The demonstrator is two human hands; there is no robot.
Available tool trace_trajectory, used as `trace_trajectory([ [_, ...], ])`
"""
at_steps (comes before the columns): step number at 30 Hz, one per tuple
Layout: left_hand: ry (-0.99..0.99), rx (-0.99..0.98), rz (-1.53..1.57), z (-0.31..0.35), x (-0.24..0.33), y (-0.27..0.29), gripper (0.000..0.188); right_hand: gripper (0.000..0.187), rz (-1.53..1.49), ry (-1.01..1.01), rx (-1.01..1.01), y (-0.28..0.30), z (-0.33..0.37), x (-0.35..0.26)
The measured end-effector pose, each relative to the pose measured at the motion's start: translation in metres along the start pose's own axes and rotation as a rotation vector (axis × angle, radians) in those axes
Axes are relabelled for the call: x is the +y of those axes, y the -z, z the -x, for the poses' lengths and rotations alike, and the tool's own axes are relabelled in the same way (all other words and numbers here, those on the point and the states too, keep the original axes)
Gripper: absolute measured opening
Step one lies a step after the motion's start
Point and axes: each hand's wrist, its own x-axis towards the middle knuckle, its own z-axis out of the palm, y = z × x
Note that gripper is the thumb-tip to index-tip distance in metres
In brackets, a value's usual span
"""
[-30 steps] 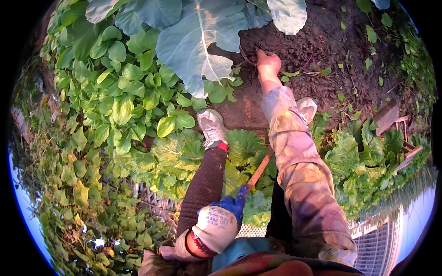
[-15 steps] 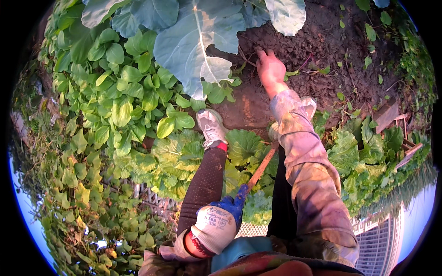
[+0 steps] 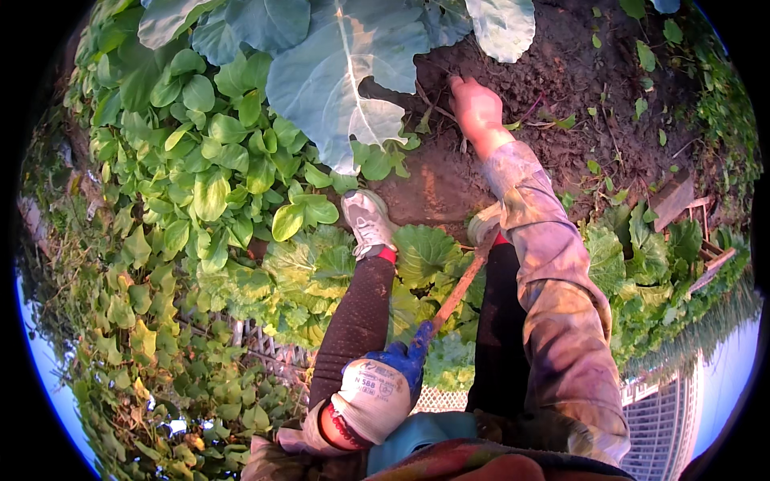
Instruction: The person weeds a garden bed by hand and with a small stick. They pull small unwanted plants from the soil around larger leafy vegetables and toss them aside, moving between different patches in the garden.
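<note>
My left hand [image 3: 385, 377] wears a white and blue work glove and is closed round a wooden handle [image 3: 459, 293]. That handle slants up to the right toward my right shoe [image 3: 484, 224]; the tool's head cannot be made out. My bare right hand [image 3: 478, 111] reaches down to dark, clumpy soil [image 3: 569, 96], right of a big blue-green leaf [image 3: 345, 72]. Its fingers curl downward, and their tips are partly hidden, so whatever they grip is not visible. Thin stems [image 3: 433, 106] lie on the soil beside this hand.
Dense leafy greens [image 3: 212, 152] grow at the left. Crinkled light-green plants [image 3: 309, 264] surround my legs, with my left shoe [image 3: 369, 220] among them. Broken boards [image 3: 674, 199] lie at the right. Yellowing vines [image 3: 136, 337] spread at the lower left.
My right hand has shifted slightly right and its fingers look more curled. The right forearm has swung right, showing more of my right shoe. The left hand stays on the handle.
</note>
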Motion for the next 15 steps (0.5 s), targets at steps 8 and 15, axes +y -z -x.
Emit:
trace_trajectory([
  [8, -0.039, -0.027, 0.030, -0.001, -0.002, 0.007, 0.064, 0.022, 0.021, 0.086, -0.115, -0.005, -0.007, 0.013],
  [15, -0.008, -0.018, 0.020, 0.000, 0.000, 0.004, 0.064, 0.028, 0.152, 0.025, -0.185, -0.002, -0.014, 0.003],
])
